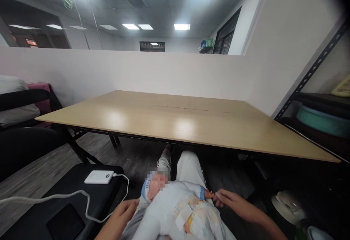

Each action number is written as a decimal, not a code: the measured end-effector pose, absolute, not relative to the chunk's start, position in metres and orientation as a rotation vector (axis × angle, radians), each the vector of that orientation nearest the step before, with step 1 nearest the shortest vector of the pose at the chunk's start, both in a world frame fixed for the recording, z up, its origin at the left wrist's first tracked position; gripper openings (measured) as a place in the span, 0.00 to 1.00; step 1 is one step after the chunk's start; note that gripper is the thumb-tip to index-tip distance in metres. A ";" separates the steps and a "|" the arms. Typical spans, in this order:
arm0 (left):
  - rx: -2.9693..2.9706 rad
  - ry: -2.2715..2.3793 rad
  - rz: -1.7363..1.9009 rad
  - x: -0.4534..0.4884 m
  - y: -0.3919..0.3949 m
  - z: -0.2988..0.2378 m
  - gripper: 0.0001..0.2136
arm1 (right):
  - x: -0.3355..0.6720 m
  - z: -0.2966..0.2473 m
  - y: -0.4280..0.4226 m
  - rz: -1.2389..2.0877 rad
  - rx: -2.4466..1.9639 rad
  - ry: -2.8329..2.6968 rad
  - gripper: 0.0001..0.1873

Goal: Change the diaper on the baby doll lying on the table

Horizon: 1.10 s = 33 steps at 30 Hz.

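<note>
A baby doll (pixel 177 200) lies on its back across my lap, its head to the left and its face blurred. It wears a white top with blue cuffs, a white and blue cap (pixel 147 186) and a patterned diaper (pixel 203 218). My right hand (pixel 226 199) pinches the doll's small hand (pixel 209 194), holding that arm out to the right. Beside the doll's head, my left hand (pixel 127 209) rests low against my leg with its fingers curled together. What those fingers grip, if anything, is hidden.
A wooden table (pixel 169 123) spans the front, above my knees. On the black chair (pixel 90 192) at left lie a white power bank (pixel 98 177) with a cable (pixel 87 203) and a dark flat device (pixel 66 222). Shelving with a teal basin (pixel 322 120) stands at right.
</note>
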<state>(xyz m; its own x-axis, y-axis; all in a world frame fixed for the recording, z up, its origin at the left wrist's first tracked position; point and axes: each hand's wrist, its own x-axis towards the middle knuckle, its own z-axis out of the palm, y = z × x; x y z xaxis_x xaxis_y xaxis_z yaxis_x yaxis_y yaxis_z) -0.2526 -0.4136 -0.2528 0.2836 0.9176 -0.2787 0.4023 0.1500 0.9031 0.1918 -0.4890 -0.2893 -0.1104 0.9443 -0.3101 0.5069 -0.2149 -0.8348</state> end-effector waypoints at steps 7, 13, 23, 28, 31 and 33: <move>2.157 0.637 0.397 -0.170 -0.413 -0.188 0.12 | 0.110 -0.216 -0.473 0.966 -1.726 -1.858 0.15; 2.274 0.511 0.211 -0.151 -0.411 -0.192 0.17 | 0.096 -0.232 -0.478 0.751 -1.833 -1.807 0.09; 2.313 0.517 0.265 -0.143 -0.405 -0.205 0.15 | 0.129 -0.260 -0.449 0.570 -1.986 -1.806 0.12; 2.263 0.588 0.289 -0.134 -0.402 -0.209 0.10 | 0.118 -0.255 -0.445 0.579 -1.915 -1.820 0.12; 2.273 0.638 0.314 -0.131 -0.404 -0.208 0.07 | 0.097 -0.241 -0.452 0.750 -1.643 -1.886 0.12; 2.280 0.661 0.323 -0.131 -0.407 -0.205 0.06 | 0.087 -0.233 -0.455 0.869 -1.492 -1.975 0.12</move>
<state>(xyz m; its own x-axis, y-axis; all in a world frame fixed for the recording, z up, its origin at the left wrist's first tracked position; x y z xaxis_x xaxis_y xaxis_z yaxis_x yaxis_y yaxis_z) -0.1311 -0.4065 -0.2046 0.8367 0.5466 0.0352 0.3639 -0.6028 0.7101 0.0873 -0.4553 -0.2335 -0.2642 0.9643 0.0206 0.6361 0.1902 -0.7478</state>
